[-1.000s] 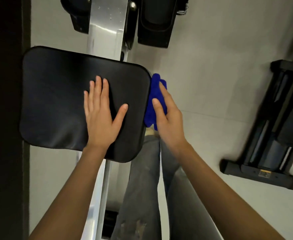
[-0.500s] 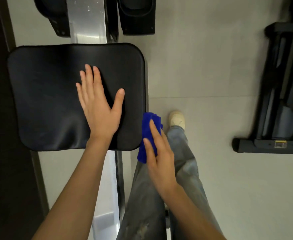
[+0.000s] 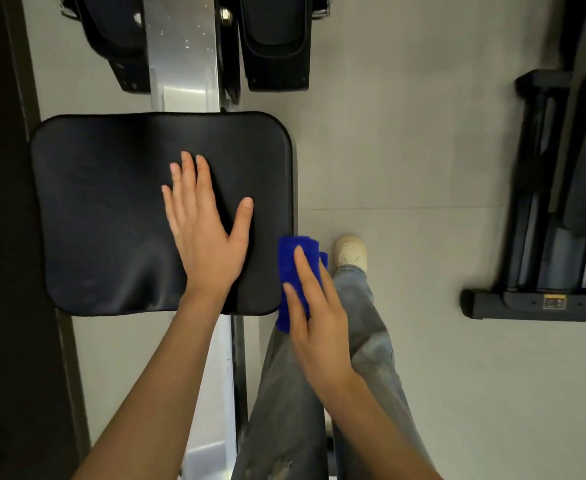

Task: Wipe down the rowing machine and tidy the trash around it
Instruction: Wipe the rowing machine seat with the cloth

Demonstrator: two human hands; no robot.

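the black padded seat (image 3: 111, 216) sits on the rower's silver rail (image 3: 180, 46), with the left hand (image 3: 204, 233) flat and open on top, likely steadying it. the right hand (image 3: 315, 306) presses a folded blue cloth (image 3: 293, 261) with straight fingers against the seat's right edge, wiping the side.

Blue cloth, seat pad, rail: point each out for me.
blue cloth (image 3: 289, 259), head view, its upper folded end.
seat pad (image 3: 104, 209), head view, bare top, left half.
rail (image 3: 180, 71), head view, silver face beyond the seat pad.
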